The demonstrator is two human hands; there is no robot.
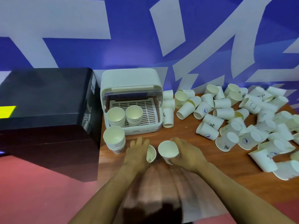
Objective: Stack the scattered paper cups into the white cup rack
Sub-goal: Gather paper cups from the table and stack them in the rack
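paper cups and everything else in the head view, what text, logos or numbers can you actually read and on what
"%" on the upright cup right of the white cup rack.
"%" on a lying cup.
"%" on a lying cup.
"Bear", roughly, blurred, on a lying cup.
Round blue logo on a lying cup: unreadable.
Label on the black box: too small.

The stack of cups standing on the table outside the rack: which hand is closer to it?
Left. The left hand is just right of the stack; the right hand is farther right.

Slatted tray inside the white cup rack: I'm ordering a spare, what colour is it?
White slatted tray, with dark slots; head view shows it.
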